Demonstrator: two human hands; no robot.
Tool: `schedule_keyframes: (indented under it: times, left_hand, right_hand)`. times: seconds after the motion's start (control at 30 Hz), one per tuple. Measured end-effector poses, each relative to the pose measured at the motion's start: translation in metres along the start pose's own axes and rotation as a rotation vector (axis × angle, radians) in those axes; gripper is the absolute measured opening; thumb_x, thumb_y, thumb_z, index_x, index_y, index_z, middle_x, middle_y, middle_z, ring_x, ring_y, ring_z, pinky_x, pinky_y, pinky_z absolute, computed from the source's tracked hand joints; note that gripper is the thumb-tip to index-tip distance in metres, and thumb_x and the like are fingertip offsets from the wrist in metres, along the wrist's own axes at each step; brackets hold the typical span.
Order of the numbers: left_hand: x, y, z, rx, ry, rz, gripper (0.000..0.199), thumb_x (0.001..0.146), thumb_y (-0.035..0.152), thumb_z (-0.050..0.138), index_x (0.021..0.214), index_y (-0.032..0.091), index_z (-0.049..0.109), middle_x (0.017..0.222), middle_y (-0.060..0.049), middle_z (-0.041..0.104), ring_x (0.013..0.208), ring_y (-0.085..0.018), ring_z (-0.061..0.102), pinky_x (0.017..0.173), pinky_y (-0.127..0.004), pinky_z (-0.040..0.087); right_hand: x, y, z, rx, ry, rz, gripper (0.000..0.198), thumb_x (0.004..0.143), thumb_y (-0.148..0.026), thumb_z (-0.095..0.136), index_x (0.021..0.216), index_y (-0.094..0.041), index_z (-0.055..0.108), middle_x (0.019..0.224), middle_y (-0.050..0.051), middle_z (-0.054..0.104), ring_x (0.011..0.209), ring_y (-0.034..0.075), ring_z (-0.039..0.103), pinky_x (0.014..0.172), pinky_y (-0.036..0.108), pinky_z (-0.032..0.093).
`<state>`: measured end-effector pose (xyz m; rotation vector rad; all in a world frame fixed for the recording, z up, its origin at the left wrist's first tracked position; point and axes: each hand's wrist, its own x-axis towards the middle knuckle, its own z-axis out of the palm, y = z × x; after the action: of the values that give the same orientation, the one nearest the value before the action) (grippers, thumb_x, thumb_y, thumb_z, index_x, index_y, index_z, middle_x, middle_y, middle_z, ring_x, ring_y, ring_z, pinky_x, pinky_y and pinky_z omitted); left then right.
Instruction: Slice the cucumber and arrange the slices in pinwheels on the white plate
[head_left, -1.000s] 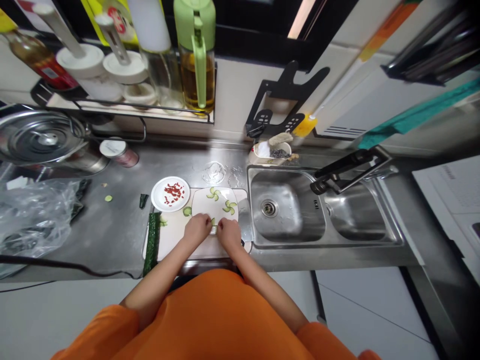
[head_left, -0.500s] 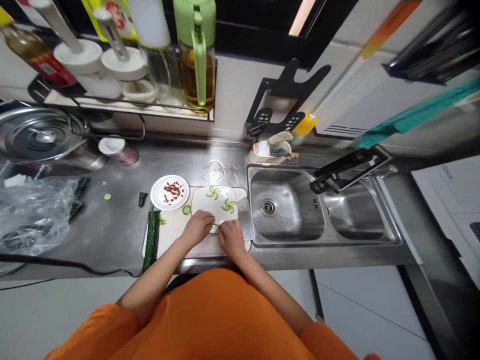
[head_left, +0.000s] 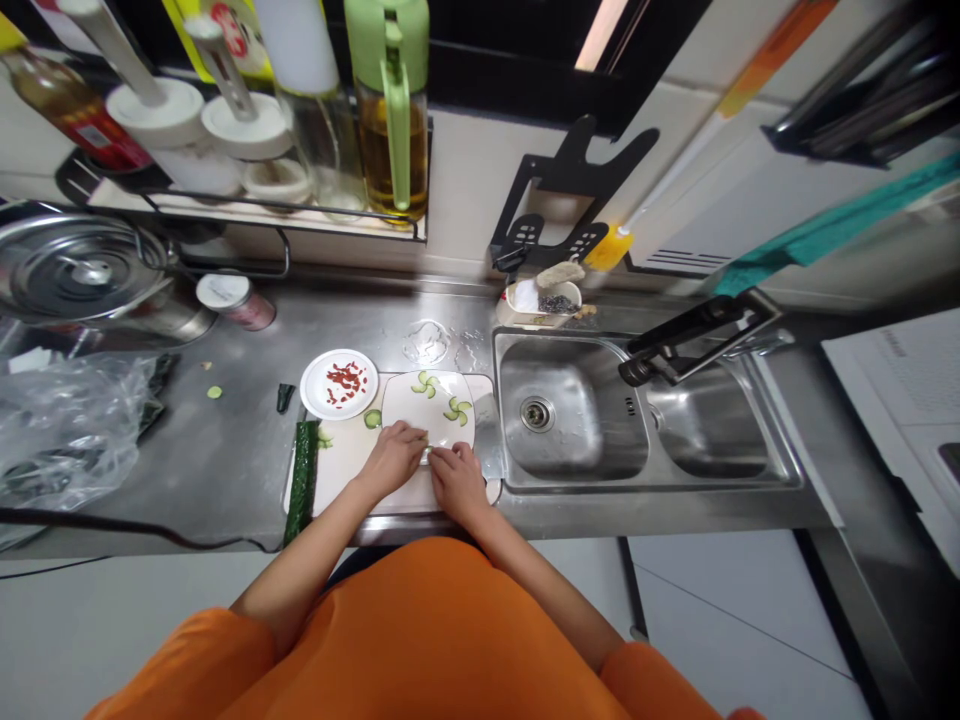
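A white plate (head_left: 405, 400) lies on the light cutting board (head_left: 349, 480). On the plate are a pinwheel of cucumber slices (head_left: 424, 384) at the back and another at the right. At the plate's near edge, my left hand (head_left: 394, 458) has its fingers closed on a small cucumber slice. My right hand (head_left: 459, 482) meets it from the right, fingertips pinched at a pale green cucumber piece (head_left: 426, 455); the fingers partly cover it. Left of my hands, a long dark cucumber (head_left: 302, 480) rests on the board's left edge. A cucumber chunk (head_left: 373, 419) lies beside the plate.
A round white dish (head_left: 309, 385) with chopped red bits stands behind the board. A cucumber end (head_left: 285, 397) and a thin round slice (head_left: 215, 392) lie on the steel counter. A double sink (head_left: 574, 400) is at right, a plastic bag (head_left: 71, 430) at left.
My right hand has shifted slightly left, closer to my left hand, over the plate's near edge. My left hand has barely moved. The pinwheels stay in place.
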<state>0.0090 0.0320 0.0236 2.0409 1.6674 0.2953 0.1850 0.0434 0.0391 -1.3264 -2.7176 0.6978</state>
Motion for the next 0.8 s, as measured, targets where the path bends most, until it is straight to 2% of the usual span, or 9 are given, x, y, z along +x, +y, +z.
schedule_keyframes:
  times: [0.43,0.57,0.67,0.73,0.8]
  left_hand:
    - [0.0,0.002,0.001,-0.01,0.002,-0.022,0.025,0.087,0.024,0.047,0.101,0.023,0.068,0.117,-0.009,0.062,0.102,-0.024,0.047,0.086,-0.042,0.038]
    - [-0.003,-0.003,0.001,-0.07,0.081,-0.042,0.026,0.087,0.025,0.047,0.104,0.024,0.067,0.116,-0.007,0.063,0.103,-0.023,0.05,0.09,-0.04,0.039]
    - [-0.01,-0.012,-0.004,-0.132,0.242,-0.179,0.028,0.088,0.024,0.044,0.104,0.02,0.066,0.11,-0.008,0.065,0.103,-0.021,0.054,0.094,-0.036,0.04]
    - [-0.017,-0.02,-0.011,-0.151,0.356,-0.356,0.029,0.087,0.025,0.042,0.103,0.018,0.066,0.104,-0.009,0.066,0.099,-0.02,0.057,0.092,-0.032,0.042]
    - [-0.023,-0.027,-0.017,-0.137,0.406,-0.54,0.03,0.085,0.028,0.044,0.103,0.017,0.066,0.098,-0.009,0.067,0.092,-0.02,0.059,0.087,-0.031,0.044]
  right_hand:
    - [0.001,0.0,0.001,-0.003,0.004,-0.004,0.024,0.091,-0.024,0.046,0.108,-0.023,0.062,0.114,0.006,0.062,0.102,0.024,0.04,0.077,0.035,0.033]
    - [0.0,0.001,0.001,0.004,0.025,-0.003,0.024,0.09,-0.024,0.047,0.109,-0.025,0.063,0.115,0.006,0.062,0.103,0.024,0.04,0.079,0.035,0.033]
    - [-0.001,0.004,0.001,0.012,0.039,0.016,0.026,0.09,-0.024,0.046,0.11,-0.025,0.063,0.117,0.006,0.061,0.105,0.025,0.039,0.079,0.035,0.034]
    - [-0.001,0.006,0.002,0.019,0.045,0.028,0.028,0.09,-0.023,0.046,0.111,-0.025,0.063,0.119,0.006,0.061,0.106,0.025,0.039,0.079,0.035,0.034]
    - [-0.001,0.008,0.002,0.026,0.048,0.034,0.029,0.089,-0.023,0.046,0.112,-0.025,0.063,0.119,0.006,0.06,0.107,0.025,0.039,0.079,0.035,0.034]
